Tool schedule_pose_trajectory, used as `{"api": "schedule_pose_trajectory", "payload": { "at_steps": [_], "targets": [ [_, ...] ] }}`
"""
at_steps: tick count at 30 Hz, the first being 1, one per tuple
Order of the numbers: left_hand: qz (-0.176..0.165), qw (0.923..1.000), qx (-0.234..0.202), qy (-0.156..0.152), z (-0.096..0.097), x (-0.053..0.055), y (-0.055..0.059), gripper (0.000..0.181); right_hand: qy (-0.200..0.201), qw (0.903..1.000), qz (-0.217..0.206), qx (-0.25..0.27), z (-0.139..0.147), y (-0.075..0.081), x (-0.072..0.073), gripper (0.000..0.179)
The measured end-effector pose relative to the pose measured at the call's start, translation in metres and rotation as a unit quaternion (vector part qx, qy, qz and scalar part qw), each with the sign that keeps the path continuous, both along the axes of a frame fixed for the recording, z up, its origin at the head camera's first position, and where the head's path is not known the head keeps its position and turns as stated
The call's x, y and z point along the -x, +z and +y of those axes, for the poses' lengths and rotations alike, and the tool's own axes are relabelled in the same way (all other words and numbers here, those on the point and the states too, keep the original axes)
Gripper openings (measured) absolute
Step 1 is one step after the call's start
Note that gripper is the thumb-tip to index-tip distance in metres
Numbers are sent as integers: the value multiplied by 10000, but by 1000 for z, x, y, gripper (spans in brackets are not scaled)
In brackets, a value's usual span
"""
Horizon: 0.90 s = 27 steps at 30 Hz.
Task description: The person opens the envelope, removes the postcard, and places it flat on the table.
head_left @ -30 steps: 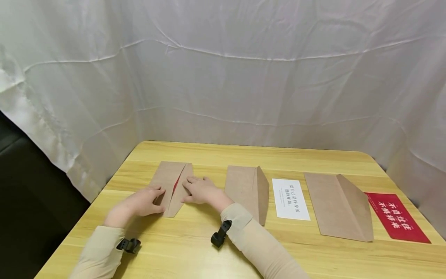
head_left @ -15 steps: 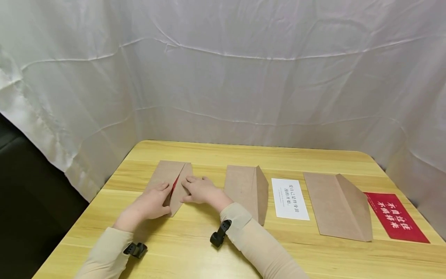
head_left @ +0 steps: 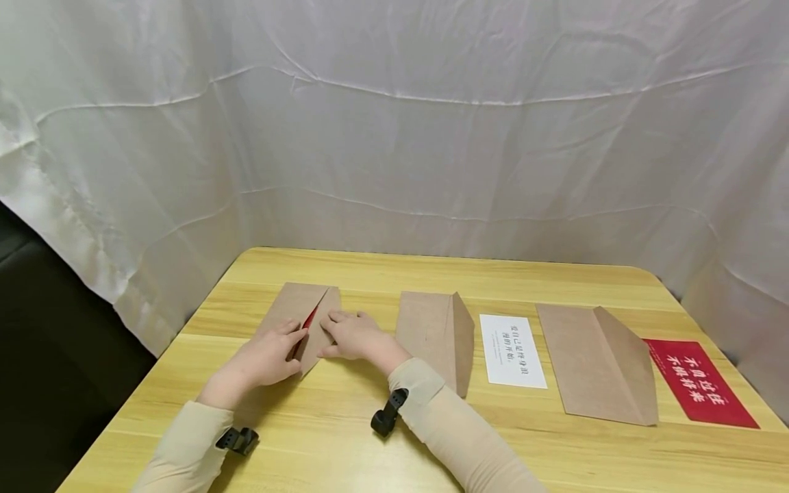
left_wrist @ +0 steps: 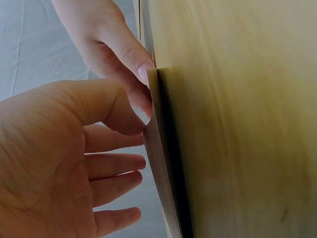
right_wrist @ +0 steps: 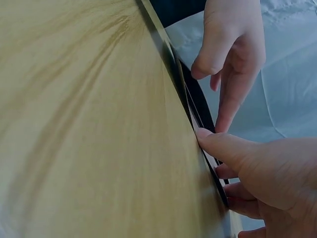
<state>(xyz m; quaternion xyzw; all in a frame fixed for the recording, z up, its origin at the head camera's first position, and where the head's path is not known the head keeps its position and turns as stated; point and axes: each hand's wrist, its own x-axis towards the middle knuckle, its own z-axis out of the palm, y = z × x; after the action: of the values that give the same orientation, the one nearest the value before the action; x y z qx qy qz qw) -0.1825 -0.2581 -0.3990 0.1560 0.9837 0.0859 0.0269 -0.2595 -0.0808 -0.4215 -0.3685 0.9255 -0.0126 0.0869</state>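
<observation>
A brown paper envelope (head_left: pixel 296 301) lies at the table's left, its flap (head_left: pixel 320 335) on the right side. Red paper (head_left: pixel 311 317) shows through the slit between body and flap. On the envelope's body rests my left hand (head_left: pixel 265 359), fingers extended toward the slit; in the left wrist view its thumb (left_wrist: pixel 126 116) touches the paper edge. My right hand (head_left: pixel 354 335) presses the flap with spread fingers. The right wrist view has its thumb (right_wrist: pixel 218 144) against the raised paper edge. How deep the red paper sits inside is hidden.
Rightward along the wooden table (head_left: pixel 333 438) lie a second brown envelope (head_left: pixel 425 335), a white printed card (head_left: pixel 511 350), a third envelope (head_left: pixel 585 370) and a red printed card (head_left: pixel 703 383). A pale curtain (head_left: pixel 394 150) hangs behind the table.
My left hand has shifted right over the envelope, its fingertips now at the slit. The right hand stays on the flap. The other envelopes and cards have not moved.
</observation>
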Motion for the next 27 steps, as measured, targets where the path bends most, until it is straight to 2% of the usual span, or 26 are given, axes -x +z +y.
{"api": "schedule_pose_trajectory", "payload": {
  "at_steps": [6,10,14,18,23,27],
  "targets": [
    [262,9991,311,-71,-2,-1,5,49,-10,9999,-68,121,1,3,1,68],
    [353,9981,507,3,-3,-3,8,48,-13,9999,-79,110,1,3,2,68],
    [677,9967,450,51,-4,-4,8,43,-41,9999,-107,83,1,2,2,68],
    [1006,9948,185,20,-6,-2,5,33,-67,9998,-150,83,1,2,2,66],
    [835,9962,-226,64,-8,1,1,32,-41,9997,-150,167,1,0,3,64],
    [715,9967,-337,164,-8,1,0,30,-41,9997,-125,216,2,-2,4,63]
  ]
}}
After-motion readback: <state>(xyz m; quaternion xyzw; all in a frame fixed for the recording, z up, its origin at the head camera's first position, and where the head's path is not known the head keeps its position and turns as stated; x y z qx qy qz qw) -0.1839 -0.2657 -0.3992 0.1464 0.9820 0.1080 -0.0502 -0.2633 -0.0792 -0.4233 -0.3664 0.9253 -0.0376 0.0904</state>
